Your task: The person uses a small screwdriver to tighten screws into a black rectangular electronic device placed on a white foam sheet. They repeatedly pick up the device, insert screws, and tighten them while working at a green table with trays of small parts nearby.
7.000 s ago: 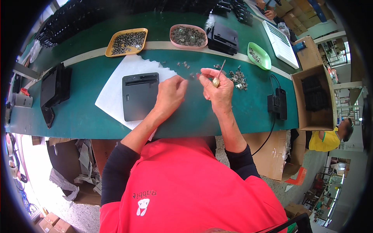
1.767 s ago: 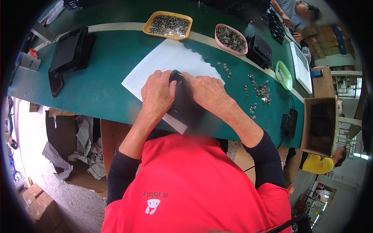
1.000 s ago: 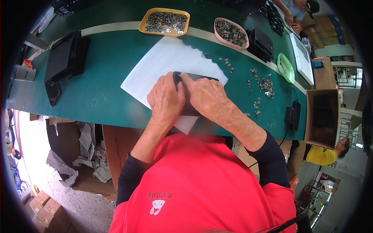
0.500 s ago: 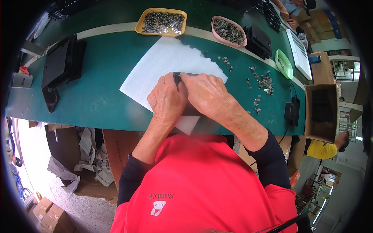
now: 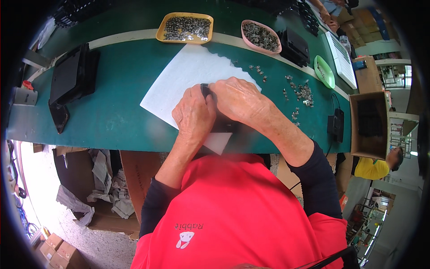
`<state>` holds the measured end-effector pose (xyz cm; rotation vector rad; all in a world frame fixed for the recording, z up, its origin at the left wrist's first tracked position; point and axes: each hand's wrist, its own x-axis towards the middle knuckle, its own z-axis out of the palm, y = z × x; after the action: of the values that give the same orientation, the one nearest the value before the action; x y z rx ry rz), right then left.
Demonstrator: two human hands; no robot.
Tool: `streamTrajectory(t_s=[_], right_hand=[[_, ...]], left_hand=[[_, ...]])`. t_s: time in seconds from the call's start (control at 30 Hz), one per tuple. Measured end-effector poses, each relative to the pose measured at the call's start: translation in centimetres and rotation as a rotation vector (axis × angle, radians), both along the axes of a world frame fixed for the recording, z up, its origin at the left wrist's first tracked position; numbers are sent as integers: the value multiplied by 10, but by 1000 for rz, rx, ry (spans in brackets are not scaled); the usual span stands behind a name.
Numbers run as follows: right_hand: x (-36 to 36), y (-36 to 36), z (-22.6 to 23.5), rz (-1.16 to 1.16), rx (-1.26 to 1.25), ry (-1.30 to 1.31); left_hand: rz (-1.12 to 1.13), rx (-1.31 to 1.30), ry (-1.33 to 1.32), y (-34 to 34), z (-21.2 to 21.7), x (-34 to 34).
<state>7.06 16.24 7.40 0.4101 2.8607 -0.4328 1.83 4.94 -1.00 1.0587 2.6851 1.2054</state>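
A dark, flat plastic part (image 5: 222,123) lies on a white sheet (image 5: 168,80) right in front of me, mostly hidden by my hands. My left hand (image 5: 194,112) is closed on the part's left side, its fingers pointing away from me. Against the part's far right side, my right hand (image 5: 238,99) is closed, knuckles up. Its fingertips are hidden, so any small piece in them cannot be made out. Right of the sheet, small shiny metal pieces (image 5: 305,94) lie scattered and heaped on the green tabletop (image 5: 121,112).
Along the far edge stand a yellow tray (image 5: 160,32), a pink bowl (image 5: 244,33) and a green bowl (image 5: 329,80), each with small pieces. Stacked black parts (image 5: 74,74) lie left, more black parts (image 5: 294,47) far right. A black adapter (image 5: 336,125) and cardboard box (image 5: 368,152) sit right.
My right hand has shifted slightly up and left and turned a little over the dark part, its forearm and elbow moving outward. My left hand keeps its grip. The whole view has shifted slightly.
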Motion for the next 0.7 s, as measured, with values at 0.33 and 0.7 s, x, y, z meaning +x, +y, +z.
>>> streamTrajectory(t_s=[0.33,0.7], right_hand=[[-36,-8,27,52,27,-271],[-21,27,22,124,-66,-243]], left_hand=[[0,-48,-13,1,-9,-2],[4,-90,-42,1,1,0]])
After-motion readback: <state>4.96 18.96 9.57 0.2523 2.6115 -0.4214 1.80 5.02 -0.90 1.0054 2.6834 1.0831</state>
